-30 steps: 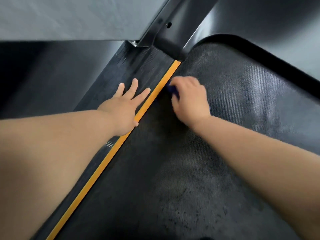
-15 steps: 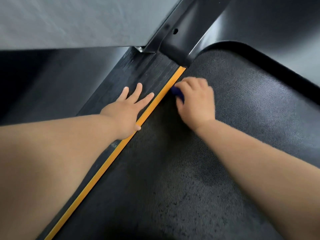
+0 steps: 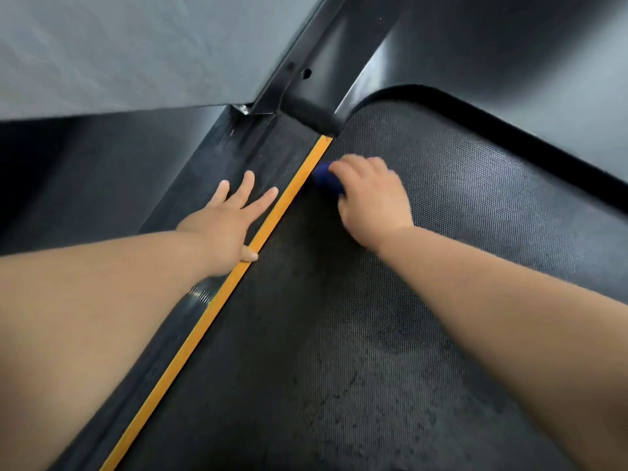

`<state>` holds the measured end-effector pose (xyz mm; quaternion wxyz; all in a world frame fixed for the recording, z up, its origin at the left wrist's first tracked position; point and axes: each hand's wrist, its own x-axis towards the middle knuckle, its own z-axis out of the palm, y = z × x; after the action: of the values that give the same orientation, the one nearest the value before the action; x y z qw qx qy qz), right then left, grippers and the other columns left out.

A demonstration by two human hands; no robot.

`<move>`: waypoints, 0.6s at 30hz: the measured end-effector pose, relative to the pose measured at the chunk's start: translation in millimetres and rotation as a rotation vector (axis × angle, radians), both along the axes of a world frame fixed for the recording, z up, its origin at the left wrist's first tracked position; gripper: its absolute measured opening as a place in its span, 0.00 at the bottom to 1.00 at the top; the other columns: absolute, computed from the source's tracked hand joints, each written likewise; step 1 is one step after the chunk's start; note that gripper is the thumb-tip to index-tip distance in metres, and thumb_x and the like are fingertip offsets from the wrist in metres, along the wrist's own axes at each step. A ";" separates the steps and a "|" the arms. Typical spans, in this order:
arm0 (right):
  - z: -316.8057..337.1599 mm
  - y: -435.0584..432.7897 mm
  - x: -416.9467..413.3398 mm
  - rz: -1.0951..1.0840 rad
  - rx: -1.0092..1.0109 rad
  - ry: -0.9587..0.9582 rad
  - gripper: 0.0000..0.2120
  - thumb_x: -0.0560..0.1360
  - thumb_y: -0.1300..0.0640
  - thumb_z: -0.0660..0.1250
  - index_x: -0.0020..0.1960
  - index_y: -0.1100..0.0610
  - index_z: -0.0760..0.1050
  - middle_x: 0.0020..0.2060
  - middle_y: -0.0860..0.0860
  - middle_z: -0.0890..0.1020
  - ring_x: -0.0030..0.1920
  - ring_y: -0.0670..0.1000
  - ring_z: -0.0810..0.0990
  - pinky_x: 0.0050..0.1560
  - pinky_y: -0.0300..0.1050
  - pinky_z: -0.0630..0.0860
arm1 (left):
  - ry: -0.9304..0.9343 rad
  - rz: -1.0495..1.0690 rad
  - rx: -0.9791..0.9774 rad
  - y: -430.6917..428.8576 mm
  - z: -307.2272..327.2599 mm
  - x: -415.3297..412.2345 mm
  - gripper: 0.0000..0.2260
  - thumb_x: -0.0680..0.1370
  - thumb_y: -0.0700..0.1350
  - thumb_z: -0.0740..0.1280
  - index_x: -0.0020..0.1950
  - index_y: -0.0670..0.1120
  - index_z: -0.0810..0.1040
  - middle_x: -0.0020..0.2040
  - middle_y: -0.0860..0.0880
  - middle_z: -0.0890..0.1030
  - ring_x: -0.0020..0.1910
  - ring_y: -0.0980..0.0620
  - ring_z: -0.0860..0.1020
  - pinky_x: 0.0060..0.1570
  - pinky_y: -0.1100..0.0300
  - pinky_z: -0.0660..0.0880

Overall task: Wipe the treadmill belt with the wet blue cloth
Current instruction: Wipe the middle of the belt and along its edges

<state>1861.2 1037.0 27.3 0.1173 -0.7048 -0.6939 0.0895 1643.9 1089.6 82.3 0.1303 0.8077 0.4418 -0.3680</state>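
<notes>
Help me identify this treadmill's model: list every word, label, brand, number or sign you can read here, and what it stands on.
None: no word, logo or number can be read.
The treadmill belt, orange stripe, side rail and black upright show no print.
A shiny ribbed patch on the side rail is too blurred to tell if it is a marking.

I count two hands down there, one left hand [image 3: 224, 226] and one right hand [image 3: 370, 202], on two bare forearms [image 3: 102, 300]. There is one blue cloth [image 3: 326, 180], just a single wad of it showing. There is one treadmill belt [image 3: 441, 198], one orange stripe [image 3: 210, 314] along its edge, and one black side rail [image 3: 238, 154] beyond that stripe. One dark upright post [image 3: 306, 39] rises at the rail's far end, with two small holes [image 3: 306, 73] in it. One pale grey surface [image 3: 136, 45] lies behind.
</notes>
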 end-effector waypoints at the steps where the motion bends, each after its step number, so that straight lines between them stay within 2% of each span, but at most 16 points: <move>1: 0.7 7.6 4.8 -0.114 -0.040 -0.013 0.18 0.72 0.59 0.64 0.62 0.56 0.72 0.61 0.53 0.75 0.56 0.59 0.72 0.51 0.54 0.72 | 0.003 -0.003 0.002 -0.2 -1.1 -0.1 0.49 0.77 0.49 0.69 0.70 0.63 0.25 0.74 0.54 0.27 0.76 0.44 0.37 0.47 0.56 0.77; 2: 2.0 10.4 4.0 -0.170 -0.073 -0.009 0.18 0.73 0.58 0.63 0.62 0.56 0.71 0.61 0.52 0.74 0.57 0.58 0.70 0.53 0.54 0.71 | -0.003 -0.009 0.005 0.2 -2.4 0.9 0.50 0.77 0.49 0.69 0.70 0.63 0.25 0.74 0.54 0.27 0.76 0.44 0.37 0.47 0.56 0.78; 4: 8.0 2.5 -16.1 -0.132 -0.127 0.038 0.18 0.73 0.56 0.63 0.62 0.56 0.70 0.60 0.52 0.73 0.57 0.57 0.68 0.55 0.52 0.71 | -0.025 -0.022 0.021 2.1 -2.3 2.5 0.49 0.77 0.51 0.69 0.71 0.62 0.26 0.74 0.54 0.28 0.76 0.43 0.38 0.50 0.52 0.78; 7: 7.4 -30.8 -60.0 0.156 -0.165 0.109 0.20 0.74 0.55 0.63 0.66 0.57 0.70 0.63 0.52 0.72 0.59 0.56 0.68 0.58 0.51 0.71 | -0.038 0.020 -0.028 0.2 1.9 2.5 0.46 0.76 0.52 0.68 0.73 0.63 0.30 0.75 0.54 0.29 0.76 0.43 0.37 0.58 0.46 0.74; 8: 4.1 -38.1 -64.5 0.263 -0.160 0.089 0.21 0.74 0.55 0.64 0.66 0.57 0.70 0.62 0.53 0.73 0.58 0.57 0.70 0.56 0.52 0.72 | -0.035 0.022 -0.031 -0.2 0.0 2.5 0.46 0.77 0.53 0.68 0.73 0.63 0.30 0.75 0.54 0.29 0.76 0.44 0.37 0.59 0.46 0.73; 10: -1.3 -31.5 -46.6 0.392 -0.083 -0.023 0.19 0.72 0.57 0.66 0.62 0.58 0.74 0.58 0.54 0.77 0.53 0.59 0.74 0.47 0.53 0.75 | -0.030 0.006 -0.007 0.5 -1.7 3.7 0.46 0.77 0.53 0.68 0.73 0.63 0.29 0.75 0.55 0.28 0.76 0.44 0.37 0.58 0.47 0.73; 12: -5.9 -11.4 -22.6 0.306 0.013 -0.082 0.19 0.69 0.61 0.67 0.60 0.58 0.76 0.55 0.55 0.78 0.48 0.61 0.75 0.42 0.52 0.75 | -0.032 -0.004 0.002 0.9 1.2 4.8 0.46 0.77 0.52 0.68 0.73 0.62 0.29 0.75 0.54 0.28 0.76 0.44 0.37 0.57 0.48 0.74; 14: -1.5 4.1 -18.7 0.089 -0.034 -0.075 0.20 0.71 0.62 0.64 0.63 0.57 0.73 0.60 0.54 0.76 0.52 0.61 0.72 0.47 0.54 0.74 | -0.025 0.000 -0.013 0.4 5.3 5.2 0.47 0.77 0.48 0.68 0.73 0.61 0.29 0.75 0.53 0.28 0.76 0.43 0.38 0.55 0.50 0.74; 16: 0.3 3.2 -38.6 -0.083 -0.101 -0.017 0.19 0.74 0.60 0.62 0.65 0.56 0.71 0.62 0.52 0.73 0.56 0.59 0.68 0.53 0.51 0.71 | -0.026 0.006 -0.024 0.1 6.2 4.4 0.47 0.77 0.48 0.69 0.73 0.61 0.30 0.75 0.52 0.29 0.76 0.42 0.38 0.56 0.49 0.74; 18: 2.1 -13.1 -61.0 -0.042 -0.120 -0.001 0.17 0.75 0.58 0.61 0.63 0.57 0.70 0.60 0.52 0.72 0.55 0.58 0.67 0.55 0.49 0.70 | -0.034 0.007 -0.026 -0.5 4.3 3.9 0.47 0.77 0.49 0.70 0.74 0.61 0.31 0.75 0.52 0.29 0.76 0.42 0.38 0.58 0.47 0.74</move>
<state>1800.2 1023.9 29.4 0.0765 -0.7249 -0.6725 0.1282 1647.8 1089.1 86.6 0.1495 0.8106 0.4376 -0.3592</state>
